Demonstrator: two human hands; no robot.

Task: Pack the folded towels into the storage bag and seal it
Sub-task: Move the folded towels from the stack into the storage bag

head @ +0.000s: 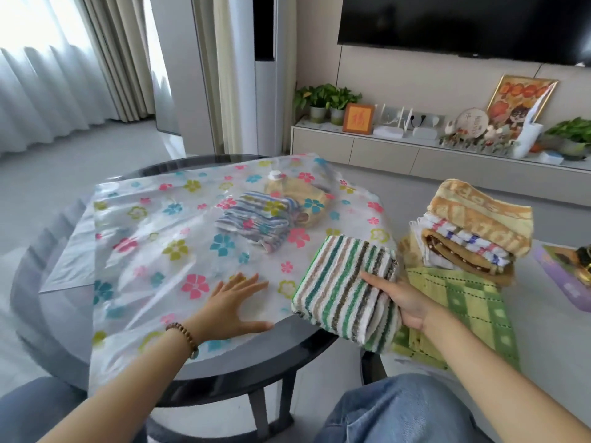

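Note:
A clear storage bag (153,238) printed with coloured flowers lies flat across a round dark glass table (48,330). Inside it I see a blue striped folded towel (256,225) and a yellow towel (307,199) near the white valve cap (275,176). My left hand (233,308) rests flat on the bag near its front edge, fingers spread. My right hand (403,302) grips a green, brown and white striped folded towel (345,292) at the bag's right edge. A stack of folded towels (473,231) sits to the right, on a green checked towel (467,318).
A low TV cabinet (383,151) with plants, frames and ornaments runs along the far wall under a black TV (463,24). A purple box (572,282) lies on the floor at right. My knee in jeans (399,410) is below the table edge.

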